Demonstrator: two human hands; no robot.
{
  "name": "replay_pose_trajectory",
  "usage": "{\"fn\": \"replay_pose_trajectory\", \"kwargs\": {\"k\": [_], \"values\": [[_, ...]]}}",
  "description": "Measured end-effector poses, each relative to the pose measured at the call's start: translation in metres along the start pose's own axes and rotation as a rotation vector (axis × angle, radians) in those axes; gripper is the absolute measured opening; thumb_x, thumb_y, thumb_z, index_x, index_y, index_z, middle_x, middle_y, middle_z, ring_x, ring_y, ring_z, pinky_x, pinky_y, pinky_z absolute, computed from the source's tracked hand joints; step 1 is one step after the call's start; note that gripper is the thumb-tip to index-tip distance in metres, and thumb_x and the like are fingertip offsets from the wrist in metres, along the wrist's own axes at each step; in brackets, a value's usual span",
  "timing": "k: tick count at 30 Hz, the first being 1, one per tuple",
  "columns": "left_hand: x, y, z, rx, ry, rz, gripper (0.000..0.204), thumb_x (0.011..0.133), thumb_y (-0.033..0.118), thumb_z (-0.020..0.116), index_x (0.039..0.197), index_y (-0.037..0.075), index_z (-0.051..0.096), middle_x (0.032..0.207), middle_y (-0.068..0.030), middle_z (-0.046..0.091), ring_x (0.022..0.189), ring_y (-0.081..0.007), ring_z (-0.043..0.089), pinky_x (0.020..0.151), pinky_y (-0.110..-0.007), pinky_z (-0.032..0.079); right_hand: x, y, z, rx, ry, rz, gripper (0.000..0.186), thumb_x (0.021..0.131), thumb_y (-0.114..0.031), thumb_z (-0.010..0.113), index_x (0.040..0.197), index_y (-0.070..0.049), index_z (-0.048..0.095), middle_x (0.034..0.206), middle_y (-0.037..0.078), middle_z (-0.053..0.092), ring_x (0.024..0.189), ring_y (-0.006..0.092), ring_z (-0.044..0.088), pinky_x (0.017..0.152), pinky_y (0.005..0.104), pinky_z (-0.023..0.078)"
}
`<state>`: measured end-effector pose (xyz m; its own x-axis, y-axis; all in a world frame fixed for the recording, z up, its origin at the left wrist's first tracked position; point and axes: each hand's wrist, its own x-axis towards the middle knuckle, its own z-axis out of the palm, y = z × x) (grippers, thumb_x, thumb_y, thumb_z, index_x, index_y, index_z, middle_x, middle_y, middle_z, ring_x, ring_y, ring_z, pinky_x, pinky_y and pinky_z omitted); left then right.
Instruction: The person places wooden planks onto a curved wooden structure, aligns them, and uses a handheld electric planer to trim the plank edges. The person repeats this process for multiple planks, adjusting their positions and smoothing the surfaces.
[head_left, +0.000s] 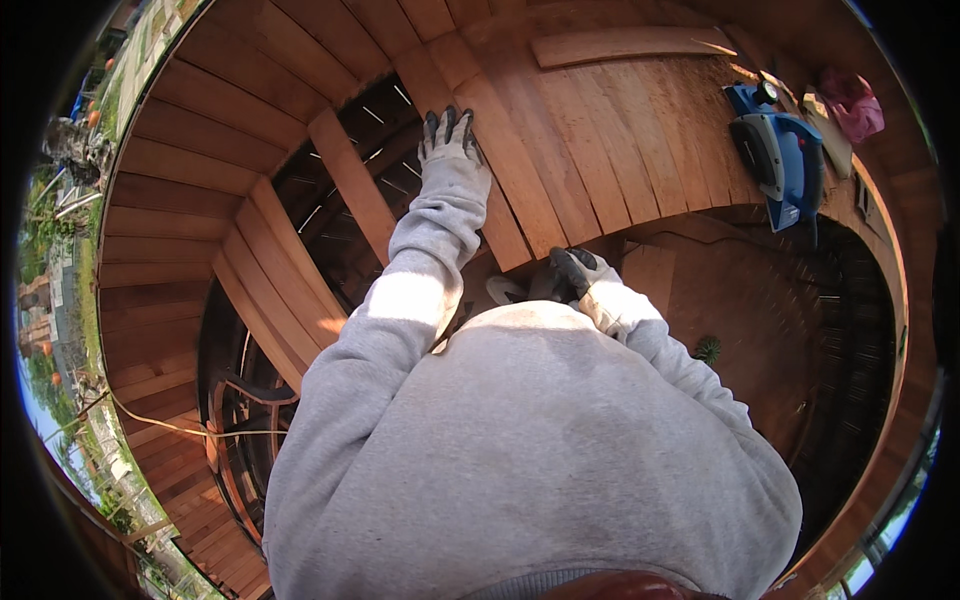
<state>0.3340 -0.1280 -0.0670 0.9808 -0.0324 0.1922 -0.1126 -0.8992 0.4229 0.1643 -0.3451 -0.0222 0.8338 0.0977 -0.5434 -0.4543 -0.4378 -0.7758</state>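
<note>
Well, the left hand [452, 138], in a pale glove with black fingertips, lies spread and flat, and it looks to rest on a reddish-brown flat wooden plank [506, 240]. It is not clamped on anything. That plank runs under the arm, just beside a long, smooth orange-brown plank [515, 165] on its right. The right hand [585, 276], in the same kind of glove, has bent fingers near the end of the long plank, but I can't tell if they grip something or only touch it. If the flat plank slides, the left hand could slip into the dark gap [325, 225] beside it, because there is no wood over much of that spot. A lone narrow brown board [352, 183] crosses the gap, and it could tip or drop if it is not nailed down. The chunky blue-and-black power tool [780, 155] sits by the curved edge of the planks, so a bump could knock it off. The big grey sweatshirt [530, 430] hides what is under the chest and most of the right palm. The bottom of the gap is too dark to make out, and nails, if any, are too small to see.
</note>
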Motion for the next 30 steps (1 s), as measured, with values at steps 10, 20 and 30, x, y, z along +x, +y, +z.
{"fn": "replay_pose_trajectory", "kwargs": {"k": [10,20,30], "values": [[0.0,-0.003,0.002,-0.022,0.016,0.023,0.045,0.1,0.023,0.047,0.144,0.018,0.052,0.158,-0.0087,0.04,0.15,-0.0333,0.026,0.121,-0.05,0.021,0.014,0.022,0.015,0.325,0.015,-0.061,0.028,0.094,-0.033,0.073,0.095,-0.005,0.068,0.075,0.006,0.067,0.061,0.0166,0.06,0.051,0.0305,0.048],[0.0,-0.003,0.005,-0.013,0.056,0.037,0.043,0.101,0.022,0.046,0.143,0.018,0.054,0.156,-0.0084,0.044,0.149,-0.0331,0.029,0.12,-0.05,0.024,0.008,0.001,0.015,0.315,-0.015,0.063,0.022,0.096,-0.029,0.07,0.091,-0.007,0.067,0.075,0.008,0.068,0.058,0.0161,0.059,0.048,0.0313,0.046],[0.0,0.002,0.0,-0.023,0.069,0.043,0.044,0.1,0.021,0.049,0.143,0.017,0.054,0.155,-0.0093,0.045,0.148,-0.0342,0.03,0.12,-0.05,0.025,-0.011,-0.036,0.004,1.371,-0.124,0.46,0.019,0.099,-0.018,0.066,0.083,-0.011,0.059,0.064,-0.001,0.052,0.054,0.0106,0.048,0.046,0.0275,0.039]]}}
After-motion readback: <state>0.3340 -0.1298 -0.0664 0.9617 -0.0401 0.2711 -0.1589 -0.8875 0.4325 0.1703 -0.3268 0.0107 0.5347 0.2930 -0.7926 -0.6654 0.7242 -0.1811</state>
